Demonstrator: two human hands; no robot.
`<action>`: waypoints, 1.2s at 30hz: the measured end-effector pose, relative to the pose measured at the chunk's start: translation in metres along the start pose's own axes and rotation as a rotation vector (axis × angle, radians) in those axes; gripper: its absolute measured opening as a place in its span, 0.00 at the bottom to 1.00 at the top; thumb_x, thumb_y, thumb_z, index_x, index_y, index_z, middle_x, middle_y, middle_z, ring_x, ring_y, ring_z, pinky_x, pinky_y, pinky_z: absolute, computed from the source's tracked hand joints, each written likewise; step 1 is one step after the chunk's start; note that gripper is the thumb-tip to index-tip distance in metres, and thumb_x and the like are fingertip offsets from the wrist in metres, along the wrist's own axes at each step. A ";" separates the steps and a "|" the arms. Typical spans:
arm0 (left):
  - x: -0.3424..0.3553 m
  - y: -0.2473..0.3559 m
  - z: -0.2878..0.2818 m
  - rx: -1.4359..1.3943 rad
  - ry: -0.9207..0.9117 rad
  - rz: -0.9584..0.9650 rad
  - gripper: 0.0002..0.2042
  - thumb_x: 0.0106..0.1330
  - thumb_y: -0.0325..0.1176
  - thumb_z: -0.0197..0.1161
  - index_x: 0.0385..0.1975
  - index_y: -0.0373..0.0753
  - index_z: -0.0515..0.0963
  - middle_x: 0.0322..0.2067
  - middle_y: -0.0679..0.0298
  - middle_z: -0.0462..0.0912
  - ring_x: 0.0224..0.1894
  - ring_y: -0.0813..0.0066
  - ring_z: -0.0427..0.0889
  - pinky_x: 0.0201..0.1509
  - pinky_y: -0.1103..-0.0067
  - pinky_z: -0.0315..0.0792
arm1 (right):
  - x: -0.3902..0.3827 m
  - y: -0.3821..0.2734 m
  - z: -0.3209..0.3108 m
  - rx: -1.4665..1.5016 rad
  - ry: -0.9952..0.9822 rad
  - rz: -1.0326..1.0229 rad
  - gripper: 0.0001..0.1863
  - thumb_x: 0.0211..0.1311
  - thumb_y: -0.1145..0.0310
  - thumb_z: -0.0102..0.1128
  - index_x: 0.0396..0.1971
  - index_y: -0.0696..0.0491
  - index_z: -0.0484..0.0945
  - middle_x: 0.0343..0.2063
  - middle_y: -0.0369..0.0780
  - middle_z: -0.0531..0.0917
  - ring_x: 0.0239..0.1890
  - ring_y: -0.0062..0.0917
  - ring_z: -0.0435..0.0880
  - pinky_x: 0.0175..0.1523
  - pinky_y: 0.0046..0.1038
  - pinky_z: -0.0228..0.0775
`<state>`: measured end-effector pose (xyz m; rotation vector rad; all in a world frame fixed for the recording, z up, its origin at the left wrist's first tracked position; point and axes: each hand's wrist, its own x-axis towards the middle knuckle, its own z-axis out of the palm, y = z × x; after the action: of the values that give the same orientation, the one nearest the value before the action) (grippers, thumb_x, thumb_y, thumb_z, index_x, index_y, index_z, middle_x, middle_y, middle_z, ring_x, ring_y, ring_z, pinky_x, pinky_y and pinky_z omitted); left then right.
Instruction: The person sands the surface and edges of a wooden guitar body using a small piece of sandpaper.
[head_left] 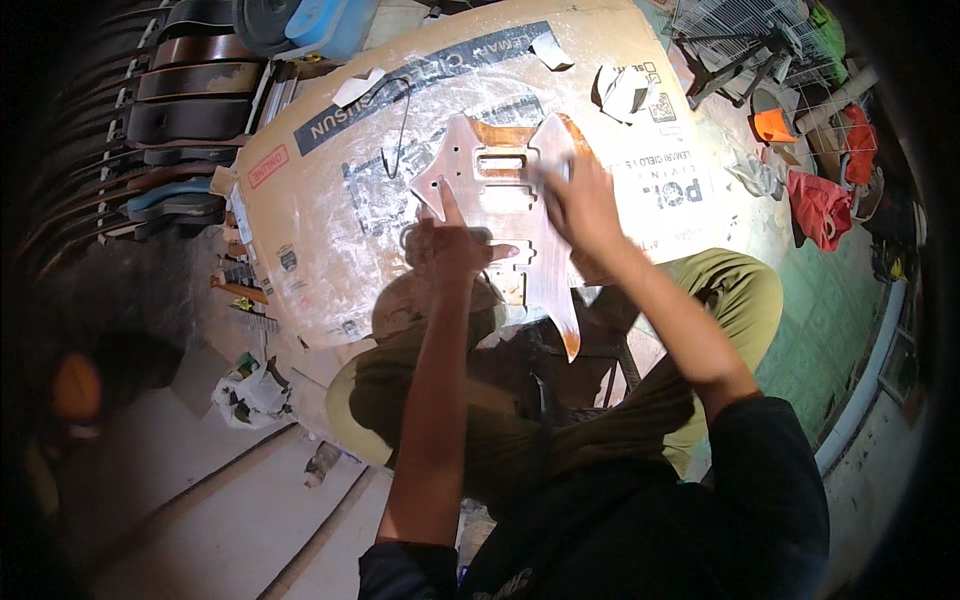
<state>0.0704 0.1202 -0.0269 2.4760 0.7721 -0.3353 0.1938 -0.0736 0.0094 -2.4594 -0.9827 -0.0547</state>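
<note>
An unfinished guitar body, pale pinkish with orange-brown edges and routed cavities, rests on a powder-dusted cardboard sheet. Its lower horn reaches past the sheet over my lap. My left hand presses on the body's left part, index finger stretched upward and thumb spread toward a lower cavity; the other fingers are partly hidden. My right hand is closed on a small blurred grey object over the body's right side, beside the upper cavity.
Stacked dark guitar bodies stand at upper left. A bent black wire and white scraps lie on the cardboard. At right are a wire rack, red bags and a pale pipe. My bent legs are beneath.
</note>
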 end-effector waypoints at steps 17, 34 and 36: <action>0.011 -0.011 0.009 0.047 -0.097 0.074 0.79 0.30 0.56 0.88 0.79 0.45 0.32 0.71 0.35 0.58 0.70 0.42 0.66 0.75 0.54 0.56 | -0.063 -0.011 0.009 -0.056 -0.128 -0.031 0.29 0.61 0.71 0.61 0.61 0.28 0.78 0.49 0.45 0.76 0.50 0.40 0.76 0.50 0.45 0.64; 0.000 0.010 -0.017 0.091 -0.137 -0.093 0.80 0.26 0.61 0.87 0.79 0.46 0.33 0.68 0.22 0.52 0.74 0.28 0.49 0.75 0.52 0.55 | -0.084 -0.025 0.007 0.092 -0.208 -0.127 0.27 0.59 0.71 0.63 0.58 0.31 0.80 0.50 0.44 0.77 0.54 0.40 0.75 0.53 0.45 0.64; -0.007 0.019 -0.022 0.069 -0.148 -0.115 0.81 0.25 0.59 0.88 0.79 0.47 0.34 0.70 0.25 0.50 0.73 0.28 0.51 0.76 0.53 0.55 | -0.006 -0.004 0.001 -0.029 -0.004 -0.001 0.21 0.62 0.69 0.62 0.54 0.35 0.82 0.48 0.49 0.78 0.50 0.45 0.77 0.52 0.48 0.66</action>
<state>0.0774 0.1156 0.0016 2.4428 0.8548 -0.5896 0.1866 -0.0742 0.0091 -2.4866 -0.9921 -0.0647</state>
